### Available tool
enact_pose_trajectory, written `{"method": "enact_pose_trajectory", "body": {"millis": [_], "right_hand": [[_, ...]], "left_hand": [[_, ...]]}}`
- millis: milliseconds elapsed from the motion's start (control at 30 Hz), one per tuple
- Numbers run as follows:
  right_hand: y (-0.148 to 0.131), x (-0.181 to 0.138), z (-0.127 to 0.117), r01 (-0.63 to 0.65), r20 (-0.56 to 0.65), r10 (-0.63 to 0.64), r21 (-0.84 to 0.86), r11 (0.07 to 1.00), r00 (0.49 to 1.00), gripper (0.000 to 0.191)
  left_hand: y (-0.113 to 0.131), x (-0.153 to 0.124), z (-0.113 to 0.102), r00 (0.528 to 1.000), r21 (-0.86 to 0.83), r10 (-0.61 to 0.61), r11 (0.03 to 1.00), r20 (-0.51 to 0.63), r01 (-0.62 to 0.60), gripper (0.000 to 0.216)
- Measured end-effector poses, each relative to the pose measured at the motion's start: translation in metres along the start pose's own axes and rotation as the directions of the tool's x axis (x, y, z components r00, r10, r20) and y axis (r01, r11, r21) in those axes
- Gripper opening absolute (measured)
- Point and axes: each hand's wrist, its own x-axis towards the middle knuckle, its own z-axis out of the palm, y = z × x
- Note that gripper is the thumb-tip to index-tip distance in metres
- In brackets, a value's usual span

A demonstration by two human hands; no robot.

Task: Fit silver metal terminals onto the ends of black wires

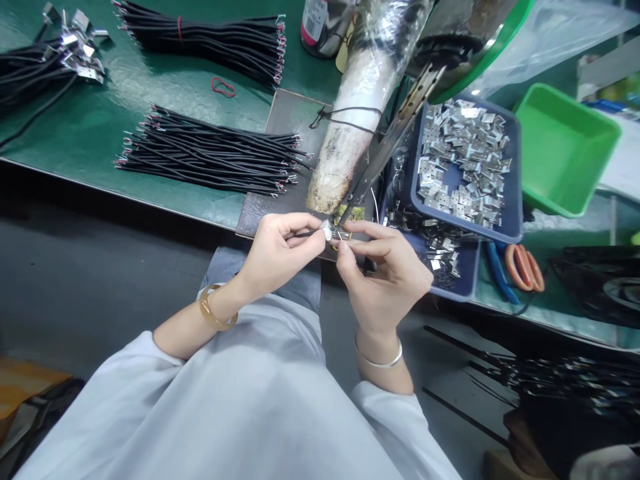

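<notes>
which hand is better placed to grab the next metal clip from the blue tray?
Probably right. The right hand sits beside the blue tray of metal clips. The left hand pinches the black wire, farther from the tray.

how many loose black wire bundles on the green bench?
3: one bundle at top centre with a red band, one bundle mid-bench, one bundle top left with metal clips. More may lie out of frame.

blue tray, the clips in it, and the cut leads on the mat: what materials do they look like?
Blue tray: looks like moulded plastic, matte, uniform colour, rounded rim. Clips: likely stamped sheet metal, bright silver with sharp glints and bends. Cut leads: black, dull, probably rubber or PVC insulation, with reddish inner cores showing at the stripped ends.
</notes>
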Motion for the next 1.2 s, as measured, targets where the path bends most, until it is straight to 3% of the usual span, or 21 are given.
{"method": "enact_pose_trajectory", "body": {"millis": [467,767,967,1033,1200], "right_hand": [[-0.004,0.004,0.0,0.025,-0.026,-0.026,-0.043,0.999,0.999,0.016],[-0.004,-0.006,-0.002,0.08,0.028,-0.078,-0.104,0.991,0.997,0.019],[-0.006,-0.008,-0.001,0.121,-0.057,-0.131,-0.162,0.979,0.99,0.019],[-0.007,-0.008,-0.001,0.077,-0.059,-0.085,-0.124,0.989,0.995,0.018],[-0.008,-0.005,-0.002,-0.217,0.047,0.212,0.155,0.964,0.976,0.012]], "left_hand": [[0.01,0.001,0.001,0.998,0.043,0.054,0.998,-0.024,-0.053,0.014],[0.006,-0.003,-0.002,1.0,0.056,-0.008,0.998,0.011,0.007,0.013],[0.002,-0.007,-0.002,0.999,0.012,-0.021,1.0,-0.03,0.021,0.009],[0.001,-0.009,-0.003,0.999,-0.003,-0.003,1.0,-0.038,0.003,0.008],[-0.002,-0.013,-0.004,1.0,-0.075,-0.004,0.997,0.022,0.006,0.01]]}}
